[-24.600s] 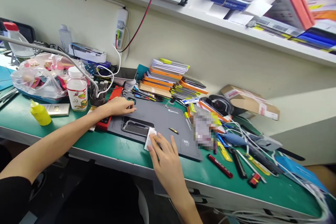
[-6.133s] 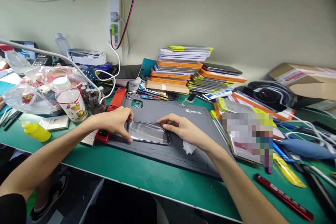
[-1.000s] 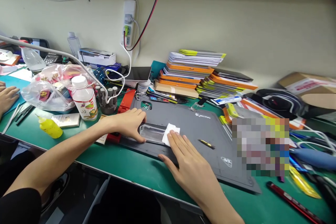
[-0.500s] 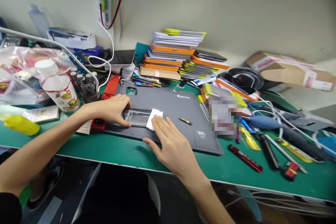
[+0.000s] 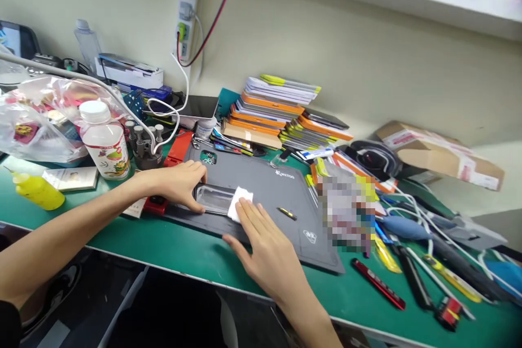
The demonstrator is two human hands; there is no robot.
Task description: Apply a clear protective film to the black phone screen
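Black-rimmed, phone-shaped rectangular panel [image 5: 215, 199] hiding its right end under white paper wipe [image 5: 240, 201], clear plastic bag [image 5: 43, 128] crossing the left edge

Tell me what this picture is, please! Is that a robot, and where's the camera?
There's no robot here: these are a person's own two bare hands. The camera is worn on the person's head, looking forward and down, so you see roughly what they'd see.

The left hand holds one end of a flat, phone-like thing. The right hand lies flat, its fingers on a white tissue at the other end. Underneath is a gray mat on a green table.

A tiny yellow-and-black tool lies on the mat. Around it are a white-capped bottle, a yellow squeeze bottle and a red stick-shaped thing.
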